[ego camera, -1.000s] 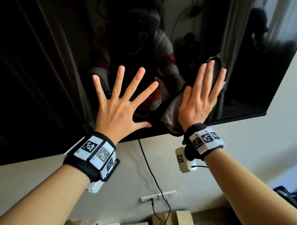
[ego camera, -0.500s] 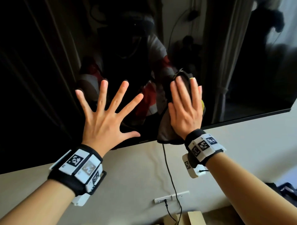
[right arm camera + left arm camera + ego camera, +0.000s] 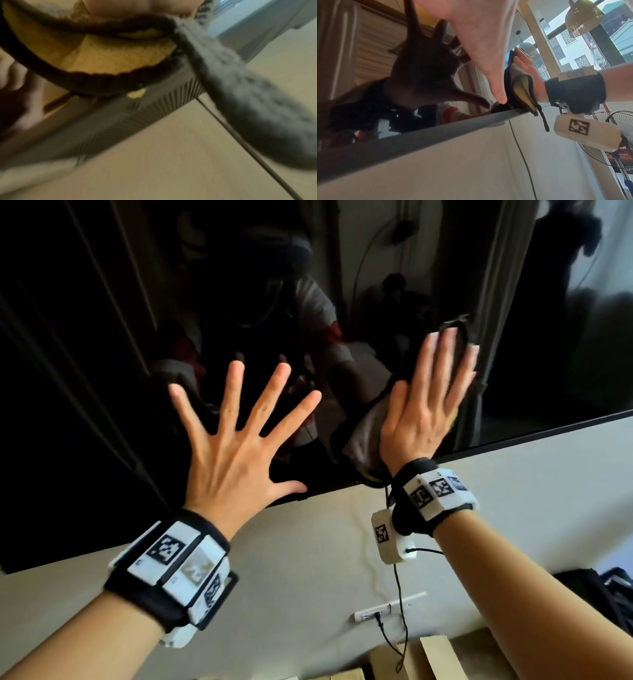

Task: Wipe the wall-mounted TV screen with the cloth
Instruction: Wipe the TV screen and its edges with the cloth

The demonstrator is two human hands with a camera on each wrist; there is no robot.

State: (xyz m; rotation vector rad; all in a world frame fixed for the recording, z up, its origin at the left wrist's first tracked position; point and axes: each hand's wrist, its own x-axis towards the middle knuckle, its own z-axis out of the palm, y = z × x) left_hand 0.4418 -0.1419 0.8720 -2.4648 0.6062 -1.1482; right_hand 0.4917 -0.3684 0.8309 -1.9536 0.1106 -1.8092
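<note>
The wall-mounted TV screen (image 3: 102,371) is black and glossy and fills the upper head view; its lower edge (image 3: 419,138) runs across the left wrist view. My left hand (image 3: 239,433) lies flat on the glass with its fingers spread wide and holds nothing. To its right, my right hand (image 3: 431,398) presses a grey and yellow cloth (image 3: 363,436) flat against the screen with straight fingers. The cloth (image 3: 522,88) hangs past the TV's bottom edge. Blurred close up, the cloth (image 3: 111,58) shows yellow pile with dark trim.
A black cable (image 3: 397,583) drops from under the TV to a wall socket (image 3: 390,609) on the pale wall (image 3: 308,559). Cardboard boxes (image 3: 435,659) stand below. A dark bag (image 3: 599,594) sits at the right. A standing fan (image 3: 611,142) is off to the right.
Both hands have slid to the left along the lower part of the screen, the cloth staying under the right palm. The left hand stays spread flat.
</note>
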